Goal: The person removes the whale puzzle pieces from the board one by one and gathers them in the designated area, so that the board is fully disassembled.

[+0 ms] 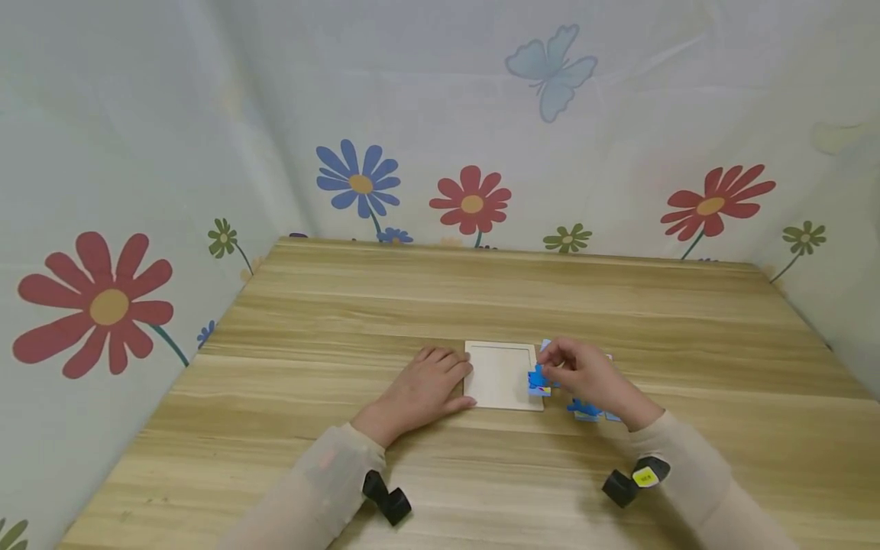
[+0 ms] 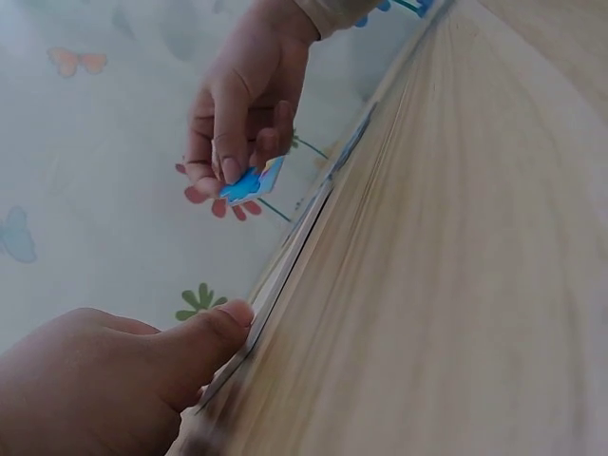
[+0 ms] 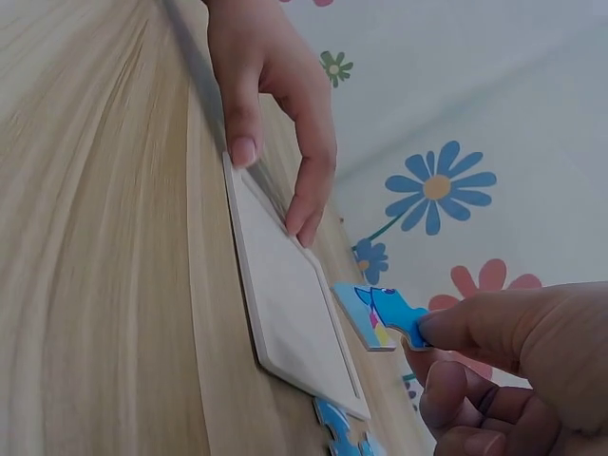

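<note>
A pale wooden puzzle tray (image 1: 500, 378) with a raised rim lies flat on the table. My left hand (image 1: 426, 386) rests at its left edge, thumb by the near corner and fingertips farther back along that side. Above the tray's right edge, my right hand (image 1: 584, 373) pinches a puzzle piece (image 3: 382, 318) between thumb and index finger. Blue shapes with yellow and pink patches are printed on it. More blue puzzle pieces (image 1: 586, 410) lie right of the tray, partly hidden beneath the right hand.
The wood-grain table (image 1: 344, 305) extends around the tray on all sides. Behind it hangs a white cloth (image 1: 426, 92) printed with flowers and a butterfly. Black wrist devices (image 1: 388, 498) are worn on both sleeves.
</note>
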A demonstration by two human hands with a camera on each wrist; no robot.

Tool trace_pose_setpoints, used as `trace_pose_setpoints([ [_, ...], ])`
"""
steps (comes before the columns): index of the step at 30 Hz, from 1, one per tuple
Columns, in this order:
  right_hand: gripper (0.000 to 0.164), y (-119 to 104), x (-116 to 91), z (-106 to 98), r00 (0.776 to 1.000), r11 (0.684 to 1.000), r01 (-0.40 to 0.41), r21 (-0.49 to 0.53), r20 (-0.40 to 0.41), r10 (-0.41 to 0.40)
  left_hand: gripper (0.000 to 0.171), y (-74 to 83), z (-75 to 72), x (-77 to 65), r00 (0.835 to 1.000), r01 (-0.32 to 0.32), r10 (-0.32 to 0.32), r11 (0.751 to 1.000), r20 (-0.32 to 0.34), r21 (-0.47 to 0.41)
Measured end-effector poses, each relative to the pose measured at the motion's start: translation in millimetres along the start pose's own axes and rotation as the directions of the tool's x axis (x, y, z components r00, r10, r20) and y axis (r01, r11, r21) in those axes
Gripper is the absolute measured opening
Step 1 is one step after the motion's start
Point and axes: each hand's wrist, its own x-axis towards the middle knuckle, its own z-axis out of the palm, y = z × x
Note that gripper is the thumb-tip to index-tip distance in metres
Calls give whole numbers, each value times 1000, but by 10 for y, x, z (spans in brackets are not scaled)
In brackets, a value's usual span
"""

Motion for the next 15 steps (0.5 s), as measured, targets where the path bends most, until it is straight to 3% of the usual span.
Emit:
trace_pose_setpoints([
  [15, 11, 109, -113, -78, 999, 1000, -24, 5, 37, 24, 55, 2, -22, -12, 1000, -4, 4, 1000, 7, 8],
])
